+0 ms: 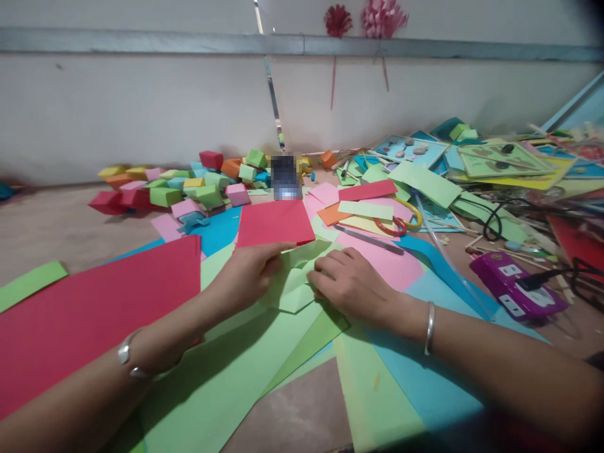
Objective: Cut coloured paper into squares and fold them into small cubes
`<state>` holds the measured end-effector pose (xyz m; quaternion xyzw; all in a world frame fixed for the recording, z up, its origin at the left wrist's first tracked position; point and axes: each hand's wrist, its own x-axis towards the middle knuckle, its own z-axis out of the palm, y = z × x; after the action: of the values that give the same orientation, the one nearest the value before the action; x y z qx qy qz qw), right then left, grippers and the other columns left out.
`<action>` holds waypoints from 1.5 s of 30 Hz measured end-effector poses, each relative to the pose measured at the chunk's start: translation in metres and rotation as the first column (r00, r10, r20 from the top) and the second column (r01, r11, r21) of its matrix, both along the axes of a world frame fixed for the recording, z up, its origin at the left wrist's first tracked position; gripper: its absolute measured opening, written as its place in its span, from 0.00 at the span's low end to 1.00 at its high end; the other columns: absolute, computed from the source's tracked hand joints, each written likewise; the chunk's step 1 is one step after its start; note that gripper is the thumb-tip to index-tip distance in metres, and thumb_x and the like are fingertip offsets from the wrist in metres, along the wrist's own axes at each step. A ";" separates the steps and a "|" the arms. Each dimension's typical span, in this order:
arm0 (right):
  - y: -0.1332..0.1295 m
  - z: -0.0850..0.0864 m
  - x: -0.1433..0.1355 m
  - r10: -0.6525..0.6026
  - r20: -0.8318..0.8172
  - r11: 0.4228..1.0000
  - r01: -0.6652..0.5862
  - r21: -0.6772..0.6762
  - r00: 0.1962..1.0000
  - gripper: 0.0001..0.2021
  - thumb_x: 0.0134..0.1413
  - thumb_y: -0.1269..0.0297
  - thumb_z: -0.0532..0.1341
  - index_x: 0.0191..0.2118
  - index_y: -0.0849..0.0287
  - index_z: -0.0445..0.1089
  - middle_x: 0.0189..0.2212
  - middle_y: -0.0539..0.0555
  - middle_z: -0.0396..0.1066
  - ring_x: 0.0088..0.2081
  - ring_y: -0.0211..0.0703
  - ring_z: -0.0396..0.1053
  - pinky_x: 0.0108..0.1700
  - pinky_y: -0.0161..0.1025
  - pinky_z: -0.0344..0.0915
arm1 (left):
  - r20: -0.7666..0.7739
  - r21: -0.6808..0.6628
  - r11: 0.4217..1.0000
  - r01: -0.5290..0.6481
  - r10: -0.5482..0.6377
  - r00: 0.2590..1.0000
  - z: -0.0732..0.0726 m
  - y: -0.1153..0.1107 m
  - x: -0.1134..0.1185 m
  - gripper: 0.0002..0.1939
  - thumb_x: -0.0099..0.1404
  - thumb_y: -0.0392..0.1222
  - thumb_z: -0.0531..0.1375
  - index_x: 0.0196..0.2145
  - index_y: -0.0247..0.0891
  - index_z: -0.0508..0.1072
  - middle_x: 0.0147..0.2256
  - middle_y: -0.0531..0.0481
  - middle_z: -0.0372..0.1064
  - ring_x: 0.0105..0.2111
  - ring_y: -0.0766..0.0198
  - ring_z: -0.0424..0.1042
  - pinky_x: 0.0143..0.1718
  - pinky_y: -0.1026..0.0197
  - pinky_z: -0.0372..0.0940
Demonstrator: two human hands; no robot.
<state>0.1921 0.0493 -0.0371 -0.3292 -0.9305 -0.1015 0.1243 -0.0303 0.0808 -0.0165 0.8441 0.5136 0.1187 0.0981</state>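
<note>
Fingers of our left hand (243,274) reach the left side of the folded light-green paper (295,289), the index stretched toward its far edge; we cannot tell whether they pinch it. From the head view, we see this paper between our 2 hands, above a larger green sheet (212,365). Our right hand (353,286) rests at its right side, fingers bent and close together; its thumb is hidden, so we cannot tell if they clamp the paper. Just beyond our left hand lies 1 red sheet (274,223).
</note>
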 end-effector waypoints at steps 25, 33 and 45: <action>0.008 -0.006 0.000 -0.067 -0.168 0.924 -0.003 -0.383 0.984 0.09 0.64 0.65 0.58 0.38 0.61 0.75 0.33 0.55 0.71 0.34 0.40 0.63 0.35 0.37 0.54 | 0.231 -0.002 0.999 0.041 -0.039 0.972 -0.019 0.000 0.007 0.19 0.63 0.40 0.57 0.50 0.35 0.77 0.31 0.47 0.79 0.28 0.61 0.73 0.32 0.63 0.67; 0.008 -0.011 -0.002 -0.046 -0.153 0.960 0.001 -0.278 0.987 0.14 0.61 0.66 0.61 0.50 0.64 0.69 0.37 0.58 0.72 0.36 0.44 0.64 0.35 0.39 0.55 | 0.229 0.036 0.998 0.059 -0.066 0.971 -0.020 0.001 0.006 0.15 0.62 0.39 0.58 0.44 0.38 0.80 0.33 0.45 0.80 0.28 0.61 0.74 0.31 0.62 0.67; 0.004 0.000 -0.002 -0.032 -0.088 0.957 0.005 -0.291 0.996 0.17 0.61 0.52 0.61 0.44 0.63 0.73 0.34 0.57 0.73 0.32 0.43 0.63 0.32 0.38 0.51 | 0.717 -0.179 0.983 -0.040 0.158 0.679 0.013 -0.030 0.017 0.13 0.58 0.45 0.64 0.41 0.39 0.82 0.35 0.46 0.81 0.33 0.60 0.76 0.33 0.60 0.71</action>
<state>0.1902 0.0530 -0.0368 -0.3570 -0.9255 0.0502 0.1163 -0.0136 0.0513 -0.0032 0.6886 0.4849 0.4104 0.3496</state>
